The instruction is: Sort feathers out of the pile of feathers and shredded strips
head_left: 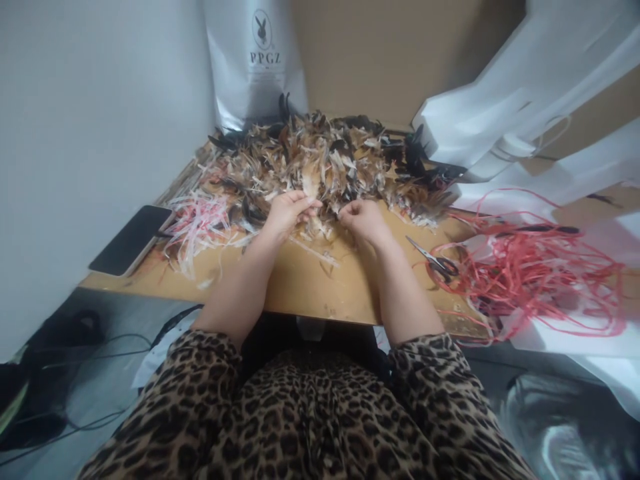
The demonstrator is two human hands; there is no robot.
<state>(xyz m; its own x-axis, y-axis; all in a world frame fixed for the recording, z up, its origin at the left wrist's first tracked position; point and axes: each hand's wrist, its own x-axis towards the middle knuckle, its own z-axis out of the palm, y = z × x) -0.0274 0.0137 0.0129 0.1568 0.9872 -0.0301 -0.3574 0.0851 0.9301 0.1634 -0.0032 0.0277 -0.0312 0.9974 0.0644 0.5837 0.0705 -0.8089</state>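
Observation:
A large heap of brown, white and black feathers (pixel 305 143) covers the back of the wooden table (pixel 320 287). At its front edge my left hand (pixel 291 212) is closed in a pinch on a pale feather (pixel 311 185) that stands up from the fingertips. My right hand (pixel 364 219) is a short way to the right, fingers curled together against the feathers. What it grips, if anything, is hidden. Small loose feathers lie on the wood between the two hands.
Scissors (pixel 434 260) with dark handles lie right of my right hand. Beyond them is a tangle of red plastic string (pixel 545 273). Pink and white strips (pixel 197 220) and a phone (pixel 131 240) lie at left. A white bag (pixel 257 67) stands behind; white sheets (pixel 480 113) rise at right.

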